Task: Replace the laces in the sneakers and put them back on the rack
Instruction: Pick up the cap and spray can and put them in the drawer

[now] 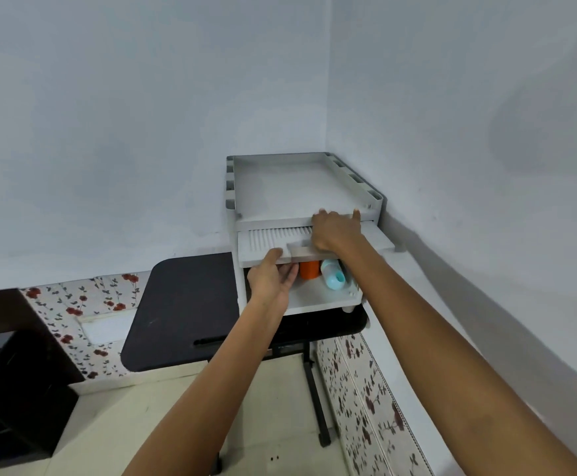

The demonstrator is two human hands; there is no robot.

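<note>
My left hand pinches the slatted panel by its front edge; my right hand hooks the top tray by its lip. I'd slide the panel level, bracing the rack steady. No sneakers in view

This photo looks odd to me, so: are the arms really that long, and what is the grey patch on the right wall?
Head view: the wide lens stretches the forearms and bows wall edges; light is soft, even, without glare; the patch on the pale blue wall looks like a diffuse shadow; the white plastic shelf rack and its slatted white flap are sharp.
</note>
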